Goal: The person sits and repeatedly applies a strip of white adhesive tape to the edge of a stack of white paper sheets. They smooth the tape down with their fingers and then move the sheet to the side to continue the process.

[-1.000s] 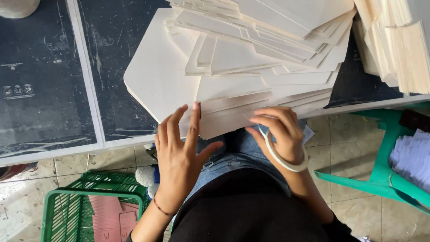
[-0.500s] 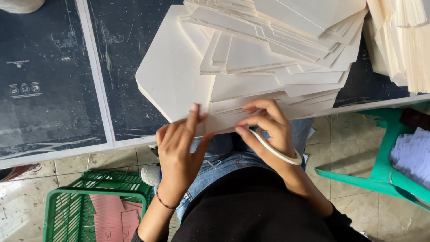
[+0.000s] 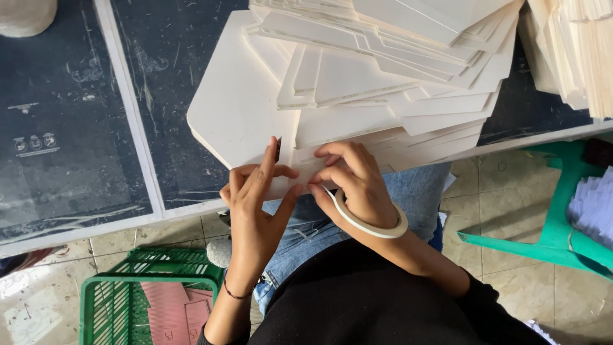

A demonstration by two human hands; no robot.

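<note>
A dark work surface (image 3: 76, 115) edged in white runs across a tiled room, seen from above by a seated person in a black top and jeans. On it lies a fanned heap of cream card sheets (image 3: 383, 83), with a second stack of the same stock (image 3: 575, 51) standing at the far right edge. The lowest card in the heap, a large flat blank with clipped corners (image 3: 236, 108), juts over the near edge toward the person's lap, its long axis running away from the body.

Both hands meet at that near edge. The left hand (image 3: 255, 204) lies flat with fingers spread, index finger stretched up the card, pressing it down rather than gripping it. The right hand (image 3: 354, 182) is curled, fingertips pinched together on the card's edge just beside the left thumb; whether a strip of tape sits under them cannot be told. A roll of pale tape (image 3: 367, 223) hangs around the right wrist like a bangle. The card lies directly ahead of both hands, touching each.

Below the surface, a green plastic crate (image 3: 108, 300) holding pink sheets (image 3: 169, 313) stands on the floor at the left, and a green plastic stool (image 3: 555, 217) stands at the right.
</note>
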